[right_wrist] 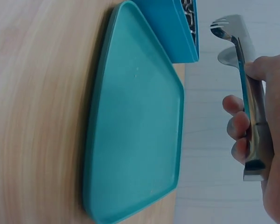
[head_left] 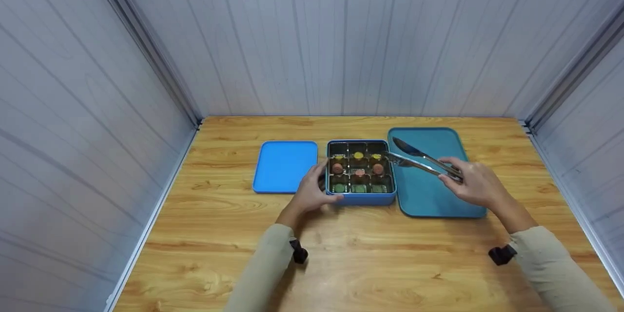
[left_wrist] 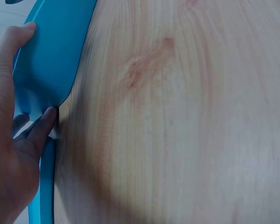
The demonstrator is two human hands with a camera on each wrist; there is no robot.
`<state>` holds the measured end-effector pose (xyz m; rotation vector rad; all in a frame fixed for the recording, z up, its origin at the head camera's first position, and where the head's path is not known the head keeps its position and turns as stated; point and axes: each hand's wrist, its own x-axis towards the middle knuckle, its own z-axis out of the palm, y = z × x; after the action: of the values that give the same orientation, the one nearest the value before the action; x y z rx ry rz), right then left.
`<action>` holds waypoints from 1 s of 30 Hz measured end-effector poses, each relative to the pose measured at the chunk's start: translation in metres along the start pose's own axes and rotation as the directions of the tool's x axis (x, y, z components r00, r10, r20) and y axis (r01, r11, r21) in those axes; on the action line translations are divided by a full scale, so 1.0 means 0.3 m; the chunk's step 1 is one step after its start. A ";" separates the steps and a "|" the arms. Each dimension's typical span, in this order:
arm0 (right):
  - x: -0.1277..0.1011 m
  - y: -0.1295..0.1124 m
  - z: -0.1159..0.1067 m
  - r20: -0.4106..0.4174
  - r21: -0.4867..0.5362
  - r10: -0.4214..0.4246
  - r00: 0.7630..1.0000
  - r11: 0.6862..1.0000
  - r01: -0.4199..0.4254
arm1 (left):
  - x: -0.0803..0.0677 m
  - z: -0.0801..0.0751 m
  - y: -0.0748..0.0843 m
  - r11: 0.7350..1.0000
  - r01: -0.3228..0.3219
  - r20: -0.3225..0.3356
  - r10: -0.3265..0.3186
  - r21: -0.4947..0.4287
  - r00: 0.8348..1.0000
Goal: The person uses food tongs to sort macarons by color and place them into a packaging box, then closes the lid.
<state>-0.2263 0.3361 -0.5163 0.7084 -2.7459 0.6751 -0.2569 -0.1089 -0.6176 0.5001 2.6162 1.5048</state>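
Observation:
A blue box (head_left: 366,199) holds a clear insert with square compartments. Small round pieces lie in them: yellow (head_left: 358,155) at the back, reddish (head_left: 337,169) in the middle, green (head_left: 360,188) in front. My left hand (head_left: 310,191) holds the box's front left corner, thumb on the front wall and fingers along the left side. In my right hand (head_left: 475,183) I grip metal serving tongs (head_left: 429,158) near their joined end. The tongs' arms stand apart with nothing between them. One tip is forked in the right wrist view; in the head view it overlaps the box's right rim.
A teal tray (head_left: 429,200) with a low rim lies right of the box, below the tongs. To the left a flat blue lid (head_left: 285,165) lies on the wooden table (head_left: 370,263). Pale panels (head_left: 317,39) enclose the table at the back and sides.

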 end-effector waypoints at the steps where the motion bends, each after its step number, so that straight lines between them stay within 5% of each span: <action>1: -0.003 0.005 0.001 -0.007 -0.002 0.011 1.000 1.000 -0.011 | -0.003 0.000 0.007 1.000 0.001 -0.001 -0.001 0.002 1.000; 20: -0.079 0.140 -0.022 -0.111 -0.086 0.194 0.975 0.975 -0.204 | -0.003 -0.002 0.023 0.999 0.030 0.001 -0.030 0.015 1.000; 30: -0.141 0.239 -0.046 -0.131 -0.064 0.301 0.945 0.948 -0.311 | 0.036 0.027 -0.093 0.999 -0.041 -0.029 0.041 0.016 0.999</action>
<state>-0.2248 0.4153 -0.5450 0.2139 -2.7781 0.6333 -0.2719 -0.1116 -0.6448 0.5409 2.6576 1.5155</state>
